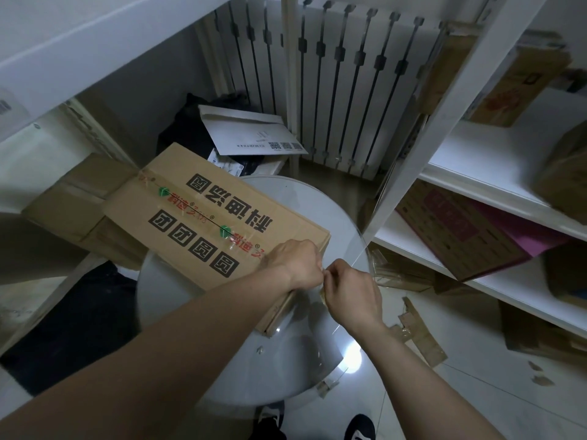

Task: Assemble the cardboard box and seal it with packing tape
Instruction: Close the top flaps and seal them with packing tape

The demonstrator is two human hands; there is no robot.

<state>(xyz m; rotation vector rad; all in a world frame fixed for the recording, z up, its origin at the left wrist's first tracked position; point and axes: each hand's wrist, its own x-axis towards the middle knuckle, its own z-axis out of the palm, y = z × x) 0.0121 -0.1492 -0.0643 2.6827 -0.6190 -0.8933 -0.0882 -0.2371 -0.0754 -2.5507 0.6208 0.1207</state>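
A brown cardboard box (203,217) printed with large black characters lies on a round glass table (305,350). Clear packing tape (203,214) runs along its closed centre seam. My left hand (293,260) rests at the box's near right end, fingers curled over the tape's end at the edge. My right hand (351,290) is right beside it, just off the box, pinching the clear tape strip between thumb and fingers. No tape roll shows in the head view.
White shelving (476,185) at right holds cardboard boxes and a pink-and-brown carton (470,230). Flattened cartons (79,198) lie at left, a white envelope (251,131) behind the box, a radiator (343,74) at back. Cardboard scraps (419,331) litter the tiled floor; my shoes show below.
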